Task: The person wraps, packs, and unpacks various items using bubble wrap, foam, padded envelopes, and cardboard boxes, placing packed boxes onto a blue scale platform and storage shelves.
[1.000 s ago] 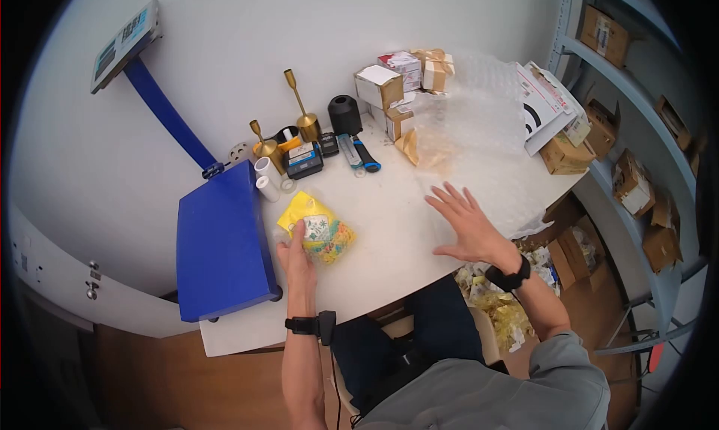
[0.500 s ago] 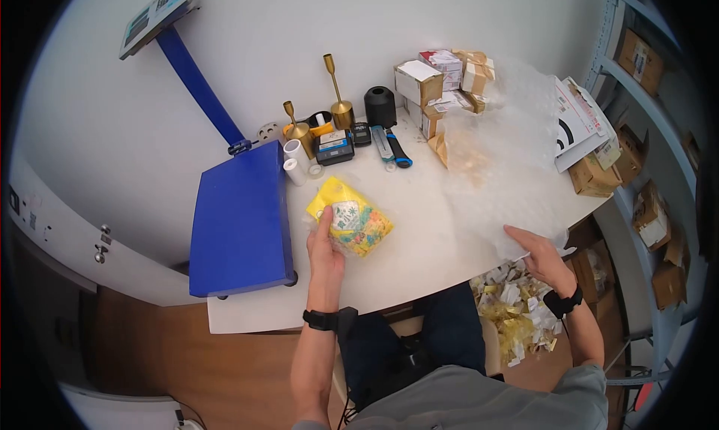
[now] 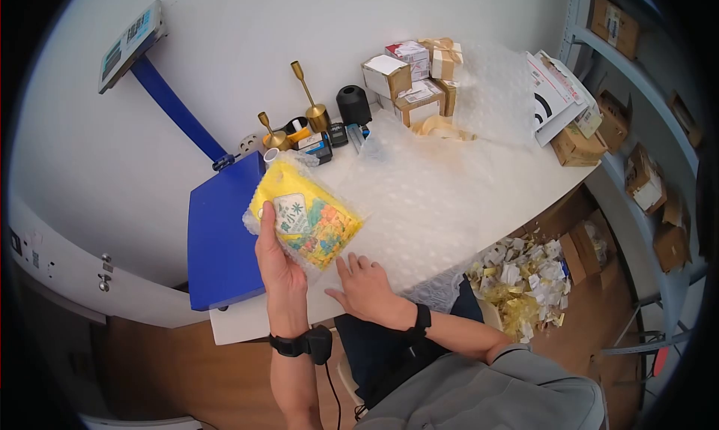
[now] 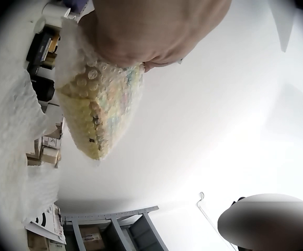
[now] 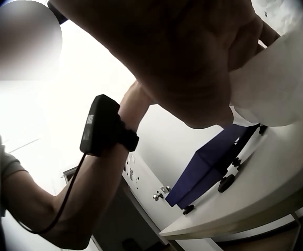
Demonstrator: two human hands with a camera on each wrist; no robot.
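Observation:
My left hand (image 3: 281, 264) holds a yellow packet of millet (image 3: 307, 216), thumb across its printed front and fingers behind. Bubble wrap encloses the packet, which is raised and tilted above the table by the blue scale. In the left wrist view the wrapped packet (image 4: 101, 112) hangs beyond the hand. A wide bubble wrap sheet (image 3: 427, 213) spreads over the table. On its near left part lies my right hand (image 3: 371, 291), palm down, thumb apart from the extended fingers, just below the packet. The right wrist view shows the sheet (image 5: 277, 89) right at that hand.
A blue platform scale (image 3: 225, 243) stands on the left. Behind are brass candlesticks (image 3: 316, 115), a black cylinder (image 3: 353, 105) and small boxes (image 3: 387, 76). White mailers (image 3: 554, 100) lie at the back right, beside shelves of cartons (image 3: 642, 179). Scraps (image 3: 524, 288) cover the floor.
The right hand has moved left from the table's right side to below the packet. The bubble wrap sheet has come left with it, over the cutter. The left hand has lifted the packet closer to the camera.

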